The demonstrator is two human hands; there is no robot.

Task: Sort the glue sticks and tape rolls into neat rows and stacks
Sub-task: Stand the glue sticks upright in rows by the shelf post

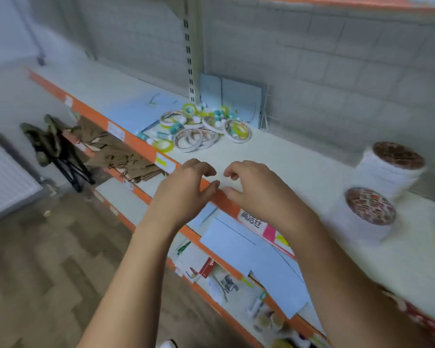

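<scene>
A jumbled heap of tape rolls (199,138) and teal-and-white glue sticks (161,134) lies on the white shelf (274,156), near its back post. Two neat stacks of white tape rolls (389,172) (362,217) stand at the right. My left hand (186,187) and my right hand (256,189) hover side by side over the shelf's orange front edge, short of the heap. Their fingers are loosely curled and they hold nothing.
Blue paper sheets (136,109) lie under and left of the heap, and blue folders (236,96) lean on the back wall. Lower shelves hold blue paper (249,252), packets and brown bags (116,151). A folded stool (58,156) stands on the floor at left.
</scene>
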